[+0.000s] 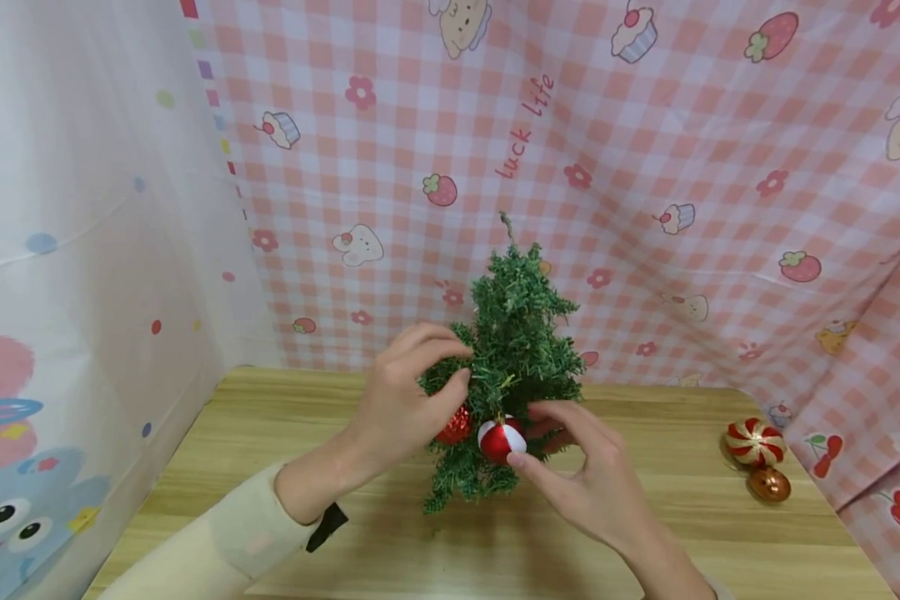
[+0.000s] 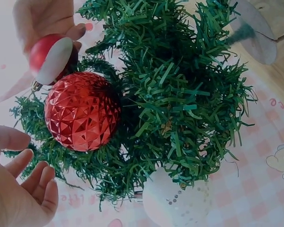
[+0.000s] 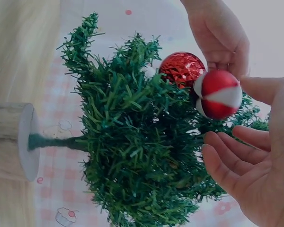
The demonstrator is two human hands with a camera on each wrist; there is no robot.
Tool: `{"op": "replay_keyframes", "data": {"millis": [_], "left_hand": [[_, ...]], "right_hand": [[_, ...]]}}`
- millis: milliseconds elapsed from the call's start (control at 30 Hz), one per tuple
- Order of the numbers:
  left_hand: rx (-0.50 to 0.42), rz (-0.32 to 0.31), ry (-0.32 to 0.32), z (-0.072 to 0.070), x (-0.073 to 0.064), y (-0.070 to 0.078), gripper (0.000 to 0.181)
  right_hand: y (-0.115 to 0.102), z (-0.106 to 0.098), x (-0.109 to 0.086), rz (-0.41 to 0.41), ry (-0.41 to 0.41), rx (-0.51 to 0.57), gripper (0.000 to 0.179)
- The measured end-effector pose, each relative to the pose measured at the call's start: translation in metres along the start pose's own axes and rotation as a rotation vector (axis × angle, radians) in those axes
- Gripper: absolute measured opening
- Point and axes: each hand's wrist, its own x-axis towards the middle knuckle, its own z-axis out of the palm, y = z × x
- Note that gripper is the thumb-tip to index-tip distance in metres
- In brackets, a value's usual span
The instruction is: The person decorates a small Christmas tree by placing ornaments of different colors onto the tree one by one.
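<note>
One red-and-white bauble point(image 1: 502, 440) at front of miniature Christmas tree point(image 1: 528, 325), seemingly hung by gold top, hence right hand's point(image 1: 598, 479) light support: thumb at ball, fingers spread, not gripping. Ball satiny, white wedges on red. Left hand point(image 1: 408, 392) beside branches, fingers loosely curved, holding nothing, near faceted red bauble point(image 1: 456, 427). On tabletop point(image 1: 675, 458), far right: red-and-gold striped bauble point(image 1: 754, 442), copper-colored ornament point(image 1: 769, 484).

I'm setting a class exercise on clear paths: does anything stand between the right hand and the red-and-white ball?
Nothing visible does. The right hand has its thumb right at the edge of the red-and-white ball, with nothing showing between them. The faceted red ball sits on the side away from that hand.
</note>
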Motion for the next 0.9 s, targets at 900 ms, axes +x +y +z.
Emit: {"op": "replay_keyframes", "data": {"millis": [900], "left_hand": [[-0.05, -0.074, -0.073, 0.002, 0.003, -0.012, 0.022]], "right_hand": [[0.03, -0.055, -0.018, -0.116, 0.106, -0.201, 0.057]]}}
